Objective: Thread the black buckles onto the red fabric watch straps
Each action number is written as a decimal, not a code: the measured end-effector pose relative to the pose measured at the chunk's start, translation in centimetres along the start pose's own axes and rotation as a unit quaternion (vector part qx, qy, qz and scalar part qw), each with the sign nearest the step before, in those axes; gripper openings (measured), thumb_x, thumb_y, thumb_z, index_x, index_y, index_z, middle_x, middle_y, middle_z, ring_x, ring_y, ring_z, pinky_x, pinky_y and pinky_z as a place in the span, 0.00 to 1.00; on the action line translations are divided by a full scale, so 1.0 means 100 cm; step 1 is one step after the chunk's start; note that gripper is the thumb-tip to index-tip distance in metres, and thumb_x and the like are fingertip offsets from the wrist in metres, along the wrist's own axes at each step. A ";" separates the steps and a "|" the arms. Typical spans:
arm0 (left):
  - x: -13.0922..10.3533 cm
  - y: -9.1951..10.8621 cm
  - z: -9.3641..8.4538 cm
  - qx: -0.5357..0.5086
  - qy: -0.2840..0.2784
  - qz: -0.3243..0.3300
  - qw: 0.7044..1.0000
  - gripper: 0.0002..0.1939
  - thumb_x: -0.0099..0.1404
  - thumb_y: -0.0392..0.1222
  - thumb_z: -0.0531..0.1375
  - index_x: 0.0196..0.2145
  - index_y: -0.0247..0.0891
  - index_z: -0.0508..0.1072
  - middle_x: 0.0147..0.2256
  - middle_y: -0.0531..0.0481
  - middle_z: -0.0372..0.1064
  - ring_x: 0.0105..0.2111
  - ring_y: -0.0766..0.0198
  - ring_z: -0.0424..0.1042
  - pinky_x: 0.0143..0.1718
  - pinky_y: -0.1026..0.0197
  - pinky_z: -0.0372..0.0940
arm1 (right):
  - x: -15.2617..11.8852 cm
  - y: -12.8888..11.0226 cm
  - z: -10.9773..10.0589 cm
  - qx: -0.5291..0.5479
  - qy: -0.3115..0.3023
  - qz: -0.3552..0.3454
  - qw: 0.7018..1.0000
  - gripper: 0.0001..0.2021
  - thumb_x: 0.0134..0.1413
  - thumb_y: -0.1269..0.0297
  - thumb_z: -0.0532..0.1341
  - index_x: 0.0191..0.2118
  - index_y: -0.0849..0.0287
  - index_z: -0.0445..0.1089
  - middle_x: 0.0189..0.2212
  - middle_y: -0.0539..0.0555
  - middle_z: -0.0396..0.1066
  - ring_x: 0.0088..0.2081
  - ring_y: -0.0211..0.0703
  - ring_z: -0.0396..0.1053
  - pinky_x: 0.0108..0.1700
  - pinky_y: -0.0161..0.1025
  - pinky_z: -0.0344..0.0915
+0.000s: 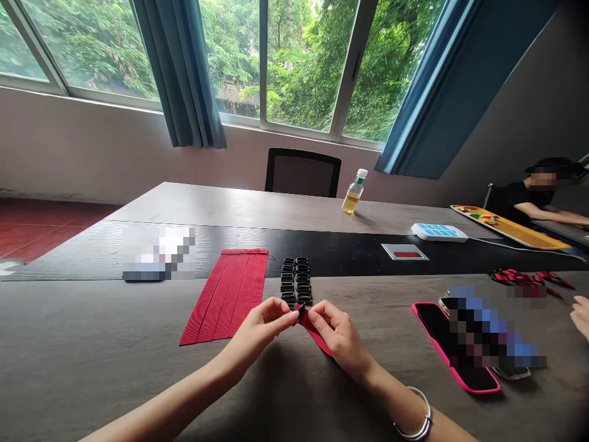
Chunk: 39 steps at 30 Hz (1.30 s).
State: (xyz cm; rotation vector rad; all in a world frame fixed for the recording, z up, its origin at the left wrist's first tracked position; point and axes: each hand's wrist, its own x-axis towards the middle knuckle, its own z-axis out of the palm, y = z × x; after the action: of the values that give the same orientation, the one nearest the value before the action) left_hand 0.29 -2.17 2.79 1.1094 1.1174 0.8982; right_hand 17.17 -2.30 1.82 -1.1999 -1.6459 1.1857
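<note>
A black chair (302, 172) stands behind the long grey table (92, 356), under the window (294, 61) with blue curtains (184, 73). A bottle (354, 192) of yellow liquid stands on the far side of the table. Near it to the right lie a white and blue device (438, 232) and a yellow tray (515, 228). A phone (455, 347) in a pink case lies at the near right. Another person (538, 193) sits at the far right.

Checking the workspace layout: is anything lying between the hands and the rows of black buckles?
Nothing visible. The left hand and right hand pinch a red strap right at the near end of the black buckles, with only bare table around.
</note>
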 end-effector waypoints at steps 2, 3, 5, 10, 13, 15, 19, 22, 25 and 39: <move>0.002 -0.002 -0.002 -0.011 0.011 -0.001 1.000 0.20 0.50 0.57 0.62 0.26 0.37 0.63 0.20 0.59 0.53 0.20 0.71 0.49 0.21 0.67 0.46 | 0.000 0.001 0.000 0.001 0.008 0.004 1.000 0.22 0.52 0.42 0.52 0.27 0.60 0.60 0.20 0.48 0.59 0.24 0.34 0.56 0.27 0.33 0.54; 0.003 -0.003 -0.003 -0.016 0.018 -0.001 1.000 0.20 0.50 0.57 0.62 0.26 0.37 0.63 0.19 0.60 0.52 0.20 0.71 0.49 0.21 0.67 0.46 | 0.000 0.001 -0.001 0.005 0.012 0.007 1.000 0.22 0.52 0.42 0.53 0.27 0.60 0.60 0.20 0.48 0.59 0.23 0.34 0.56 0.27 0.33 0.54; 0.004 -0.006 -0.004 -0.018 0.026 0.000 0.999 0.20 0.50 0.57 0.62 0.26 0.37 0.63 0.19 0.60 0.52 0.20 0.71 0.49 0.21 0.67 0.46 | -0.001 0.001 -0.001 0.016 0.014 0.011 1.000 0.22 0.52 0.42 0.53 0.27 0.59 0.60 0.21 0.48 0.60 0.24 0.35 0.57 0.27 0.33 0.54; 0.002 -0.005 0.000 -0.006 0.021 0.002 1.000 0.20 0.49 0.57 0.62 0.27 0.37 0.65 0.20 0.59 0.54 0.21 0.70 0.53 0.21 0.66 0.48 | -0.002 0.002 0.001 -0.003 0.006 0.010 1.000 0.22 0.53 0.43 0.52 0.28 0.60 0.60 0.21 0.48 0.60 0.23 0.34 0.55 0.26 0.33 0.52; 0.002 -0.005 0.003 -0.005 0.023 0.010 1.000 0.21 0.47 0.57 0.63 0.27 0.38 0.64 0.21 0.58 0.57 0.23 0.68 0.57 0.24 0.66 0.51 | -0.003 0.005 0.003 0.012 0.001 0.019 1.000 0.21 0.54 0.43 0.52 0.32 0.59 0.57 0.19 0.46 0.59 0.20 0.32 0.51 0.23 0.32 0.48; 0.003 -0.009 0.004 -0.008 0.009 0.026 1.000 0.21 0.48 0.56 0.64 0.27 0.38 0.63 0.23 0.57 0.59 0.26 0.67 0.59 0.27 0.65 0.53 | -0.003 0.006 0.005 0.024 0.005 0.013 1.000 0.20 0.54 0.43 0.52 0.36 0.58 0.56 0.18 0.44 0.56 0.19 0.32 0.49 0.22 0.32 0.47; 0.005 -0.021 0.005 0.025 -0.023 0.059 0.998 0.19 0.51 0.54 0.62 0.29 0.37 0.63 0.24 0.57 0.58 0.26 0.67 0.60 0.29 0.64 0.54 | -0.004 0.004 0.005 -0.006 0.002 -0.028 1.000 0.20 0.55 0.46 0.52 0.43 0.59 0.60 0.19 0.44 0.54 0.20 0.33 0.52 0.24 0.32 0.50; 0.004 -0.020 0.003 0.068 -0.042 0.064 0.995 0.17 0.53 0.53 0.61 0.32 0.38 0.62 0.24 0.57 0.61 0.26 0.67 0.61 0.27 0.64 0.54 | -0.003 0.003 0.004 -0.023 -0.025 -0.021 0.999 0.18 0.54 0.48 0.54 0.36 0.60 0.66 0.21 0.47 0.59 0.23 0.34 0.57 0.26 0.32 0.54; 0.004 -0.005 -0.011 0.172 -0.102 0.078 0.977 0.14 0.57 0.50 0.58 0.34 0.38 0.64 0.29 0.53 0.68 0.27 0.65 0.64 0.28 0.64 0.57 | -0.001 0.004 0.002 -0.003 -0.026 -0.008 1.000 0.16 0.51 0.49 0.57 0.28 0.60 0.67 0.24 0.49 0.62 0.26 0.36 0.60 0.29 0.33 0.58; 0.014 0.024 -0.073 0.627 -0.134 0.226 0.734 0.05 0.59 0.36 0.60 0.35 0.40 0.73 0.40 0.48 0.68 0.41 0.56 0.63 0.40 0.57 0.60 | 0.001 0.002 -0.013 0.055 -0.022 0.017 0.998 0.14 0.47 0.54 0.60 0.23 0.59 0.61 0.23 0.47 0.56 0.24 0.33 0.57 0.28 0.33 0.59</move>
State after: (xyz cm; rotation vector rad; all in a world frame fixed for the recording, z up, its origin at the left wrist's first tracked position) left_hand -6.53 1.23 4.33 2.6249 1.1906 0.1658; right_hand 18.35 -1.88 2.03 -1.1446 -1.5767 1.3160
